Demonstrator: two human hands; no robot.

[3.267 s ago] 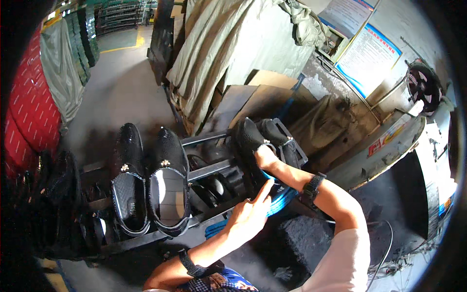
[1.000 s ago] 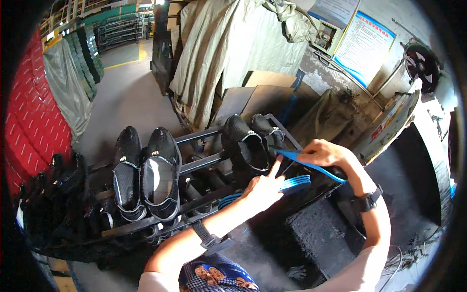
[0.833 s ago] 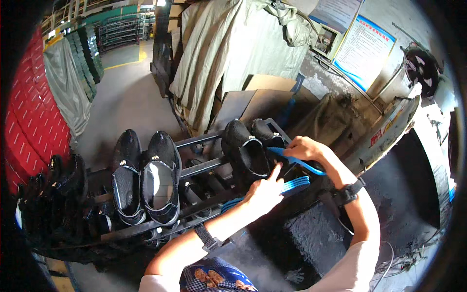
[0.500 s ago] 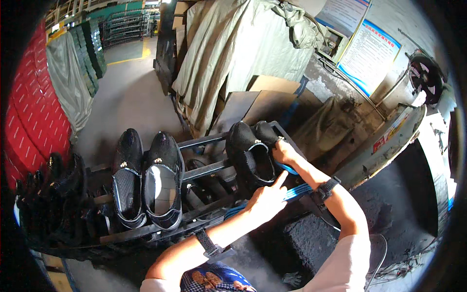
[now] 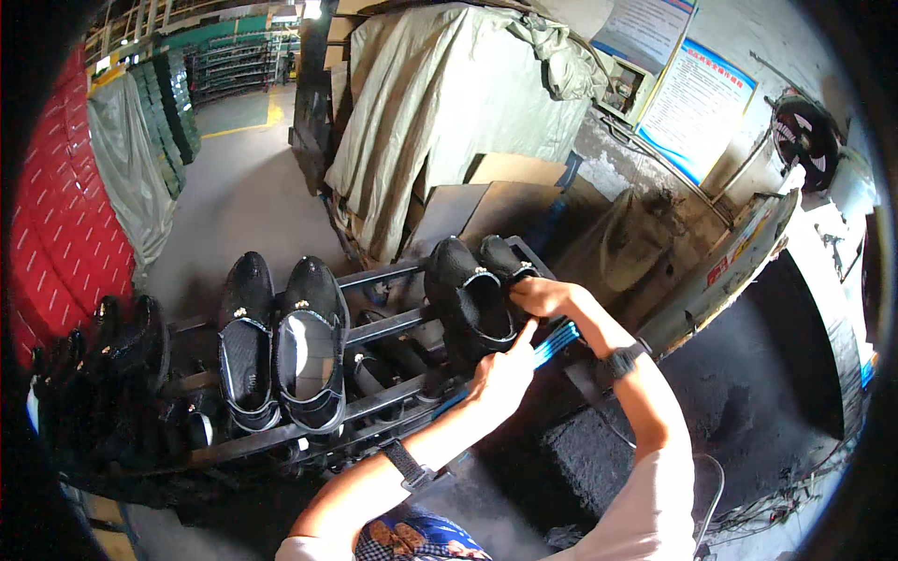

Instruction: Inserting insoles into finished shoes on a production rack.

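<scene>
Pointing away on the rack (image 5: 388,324), the end shoe (image 5: 501,255) has its opening by the nearer right hand (image 5: 544,297), whose curled fingers hide any hold, while the left hand (image 5: 502,381) grips blue strips (image 5: 557,342).

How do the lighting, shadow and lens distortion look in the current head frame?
Head view: the fisheye bows the red stack near the rim, and the corners go black; head view: strong light brightens the left hand and pale right sleeve; head view: the far-left shoes sink into shadow, their details hard to read.
</scene>
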